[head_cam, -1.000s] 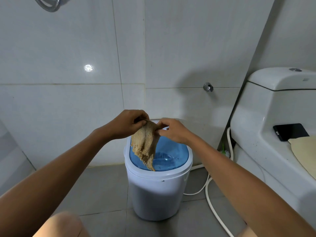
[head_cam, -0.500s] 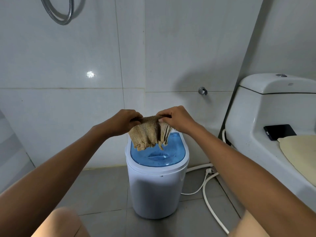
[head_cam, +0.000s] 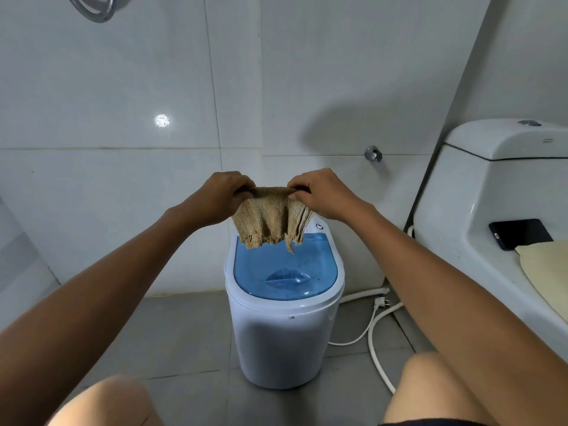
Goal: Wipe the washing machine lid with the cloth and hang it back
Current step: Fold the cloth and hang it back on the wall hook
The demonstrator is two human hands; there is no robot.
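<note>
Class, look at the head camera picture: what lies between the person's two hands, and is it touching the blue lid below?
The cloth, gripped by the left hand and right hand. It hangs above the lid; contact cannot be judged from this view.

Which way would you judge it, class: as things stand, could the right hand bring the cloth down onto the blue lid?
Probably yes: the right hand grips the cloth just above the blue lid, with nothing between them.
</note>
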